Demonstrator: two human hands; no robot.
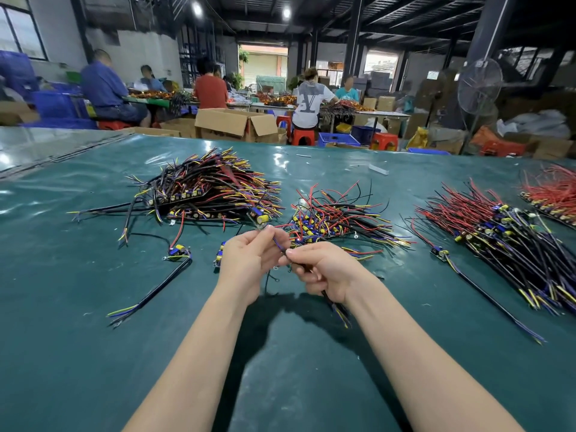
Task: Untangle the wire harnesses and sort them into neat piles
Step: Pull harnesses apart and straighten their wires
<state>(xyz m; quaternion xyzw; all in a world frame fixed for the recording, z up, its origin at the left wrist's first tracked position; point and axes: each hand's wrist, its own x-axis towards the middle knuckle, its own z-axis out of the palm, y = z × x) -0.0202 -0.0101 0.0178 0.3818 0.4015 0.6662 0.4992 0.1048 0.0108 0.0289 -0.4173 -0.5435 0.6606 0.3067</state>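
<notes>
Head view: the left hand [249,257] pinches the circuit-board end of one wire harness [278,244], the right hand [324,269] grips its black cable, slanting far-left to near-right, with the tangled pile [336,219] just beyond the right hand.

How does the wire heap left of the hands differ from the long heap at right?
The left heap is a rounded mound, wire ends fanning outward; the right heap is long, its wires mostly parallel. The left heap mixes colours throughout; the right heap bunches red wires at its far end. Both lie on the table.
</notes>
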